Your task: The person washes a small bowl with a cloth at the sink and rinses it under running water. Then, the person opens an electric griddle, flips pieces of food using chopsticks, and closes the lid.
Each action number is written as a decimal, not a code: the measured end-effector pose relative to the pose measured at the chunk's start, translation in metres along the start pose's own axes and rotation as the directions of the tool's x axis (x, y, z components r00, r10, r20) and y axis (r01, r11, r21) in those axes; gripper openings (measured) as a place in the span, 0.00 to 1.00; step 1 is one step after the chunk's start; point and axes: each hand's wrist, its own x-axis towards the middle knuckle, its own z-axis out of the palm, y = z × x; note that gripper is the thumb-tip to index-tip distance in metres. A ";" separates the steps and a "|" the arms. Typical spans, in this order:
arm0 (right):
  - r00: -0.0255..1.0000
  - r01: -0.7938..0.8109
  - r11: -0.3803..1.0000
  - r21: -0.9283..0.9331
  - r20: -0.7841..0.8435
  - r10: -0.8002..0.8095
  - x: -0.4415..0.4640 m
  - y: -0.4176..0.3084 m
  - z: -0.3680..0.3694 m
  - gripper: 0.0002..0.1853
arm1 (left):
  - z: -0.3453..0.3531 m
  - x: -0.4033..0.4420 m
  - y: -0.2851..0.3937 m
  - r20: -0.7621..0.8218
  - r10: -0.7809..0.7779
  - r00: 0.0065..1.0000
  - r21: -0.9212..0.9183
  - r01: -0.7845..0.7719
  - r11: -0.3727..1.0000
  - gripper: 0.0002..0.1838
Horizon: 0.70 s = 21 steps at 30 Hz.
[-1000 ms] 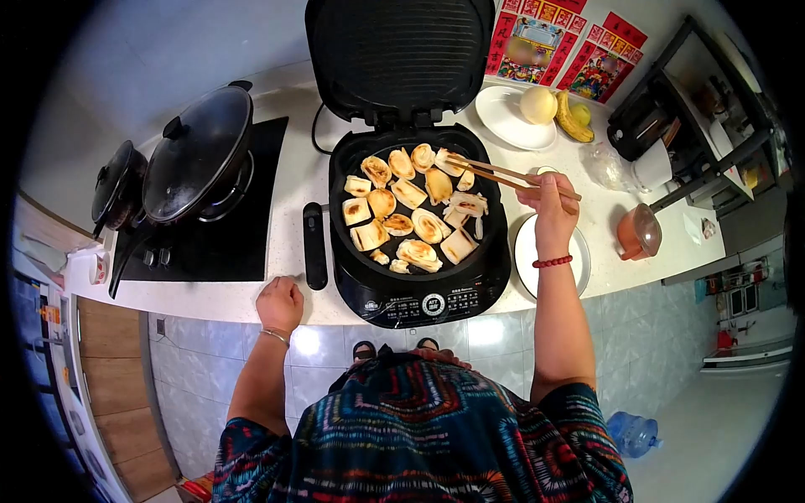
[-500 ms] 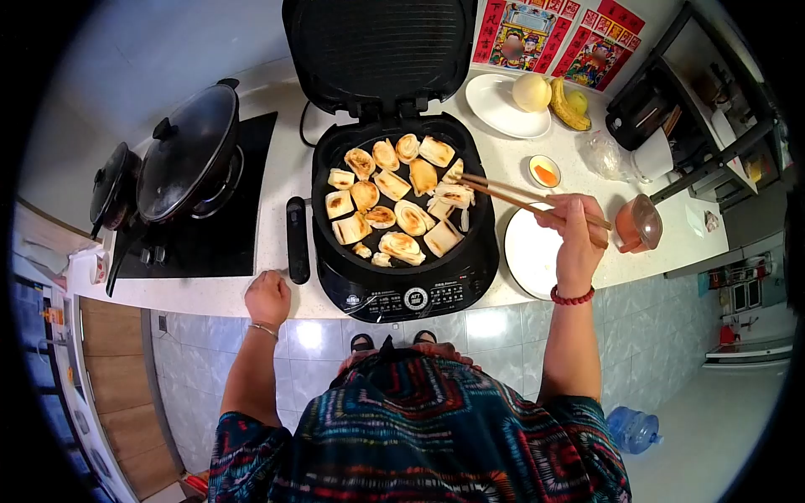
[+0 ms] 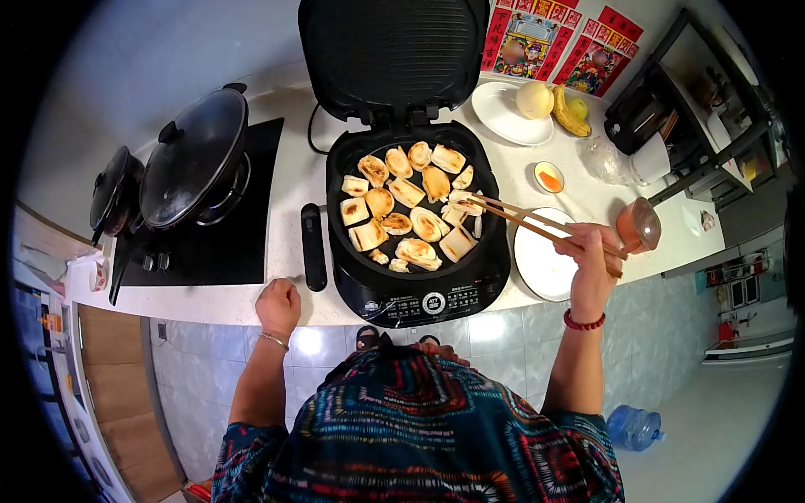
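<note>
My right hand (image 3: 594, 256) is closed around a pair of wooden chopsticks (image 3: 537, 222). Their tips touch a pale piece at the right side of the electric griddle (image 3: 402, 277). Across its black plate lie several browned slices of what look like steamed rolls (image 3: 429, 224). The griddle's lid (image 3: 390, 59) stands raised at the back. My left hand (image 3: 278, 306) rests as a fist on the counter's front edge, near the griddle's black side handle (image 3: 313, 247); I see nothing in it. Beneath my right hand and the chopsticks is a white plate (image 3: 545, 272).
On the left, a lidded wok (image 3: 193, 159) and a smaller lidded pot (image 3: 116, 189) stand on a black cooktop (image 3: 226, 251). To the right are a small bowl (image 3: 549, 178) with something orange, an oval plate (image 3: 503, 117), bananas (image 3: 568, 113) and an orange-red container (image 3: 639, 225).
The view has shifted, so the counter's things sit a little further right. The chopstick tips have moved slightly down the griddle's right side, from one piece onto the pale pieces below. My left hand stays a fist.
</note>
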 end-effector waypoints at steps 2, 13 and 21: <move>0.999 0.052 0.999 -0.018 -0.010 -0.052 -0.005 -0.006 0.001 0.13 | 0.000 0.001 -0.004 -0.009 -0.145 0.989 -0.185 0.140 0.973 0.04; 0.992 0.078 0.987 -0.140 -0.092 -0.091 -0.030 -0.022 0.012 0.11 | -0.073 0.185 0.009 -0.367 -0.119 0.923 -0.575 -0.124 0.809 0.05; 0.936 0.210 0.975 -0.070 -0.275 -0.221 -0.059 -0.042 0.002 0.12 | -0.069 0.366 0.030 -0.033 -0.279 0.960 -0.912 0.085 0.401 0.13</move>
